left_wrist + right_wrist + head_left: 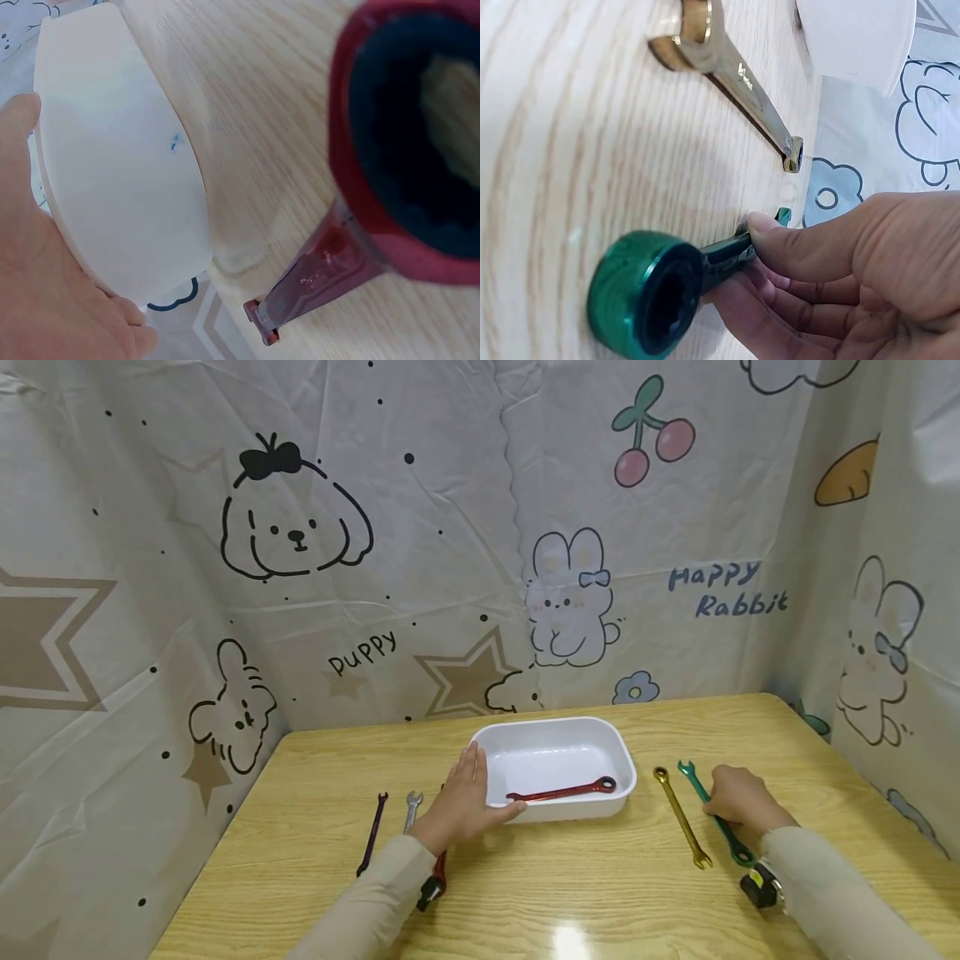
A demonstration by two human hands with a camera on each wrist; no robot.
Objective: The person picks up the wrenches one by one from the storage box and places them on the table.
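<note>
My right hand pinches a green ratchet wrench by its shaft between thumb and fingers. Its ring end points toward me, close over the table. Left of it lies a gold ratchet wrench, open end nearest me. My left hand rests against the left front corner of a white plastic tray, fingers stretched along its left side and thumb along the front rim. Inside the tray lies a red ratchet wrench. Another red wrench is on the table beneath my left wrist, partly hidden in the head view.
A dark purple wrench and a silver wrench lie left of my left forearm. The wooden table ends at a printed cloth backdrop behind and at both sides.
</note>
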